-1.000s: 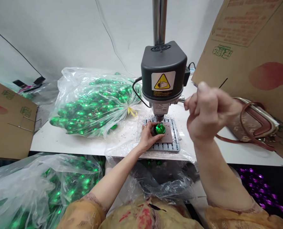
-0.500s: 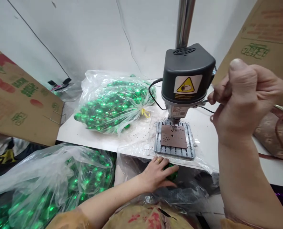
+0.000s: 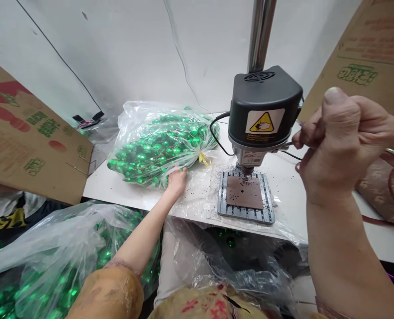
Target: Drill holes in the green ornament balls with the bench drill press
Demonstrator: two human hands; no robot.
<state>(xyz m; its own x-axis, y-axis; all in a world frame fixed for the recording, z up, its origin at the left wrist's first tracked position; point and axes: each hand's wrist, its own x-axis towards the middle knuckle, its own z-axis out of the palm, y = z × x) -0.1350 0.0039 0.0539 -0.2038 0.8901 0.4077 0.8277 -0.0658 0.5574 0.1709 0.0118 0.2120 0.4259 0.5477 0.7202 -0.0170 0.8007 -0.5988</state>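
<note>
My left hand [image 3: 177, 180] reaches to the front edge of a clear plastic bag [image 3: 127, 113] on the table. Shiny green balls [image 3: 157, 148] fill that bag, and its plastic hides my fingertips, so what they hold does not show. At the right, my right hand [image 3: 343, 137] is closed around the end of a thin metal lever [image 3: 289, 144] on the side of a small black drill press [image 3: 265, 106]. Under the drill head a brown square board [image 3: 245, 193] with a small hole lies on the slotted metal base plate [image 3: 222, 208], strewn with dark shavings.
Another plastic bag of green balls [image 3: 71, 239] lies low at the left. Beneath the table edge, loose plastic [image 3: 237, 266] hangs near my lap, with green balls inside. Cardboard boxes [image 3: 34, 133] stand on both sides, and a patterned bag [image 3: 383, 190] sits at the right.
My left hand has left a green ball below the table edge and moved up and left to the bag on the table. My right hand stays at the lever.
</note>
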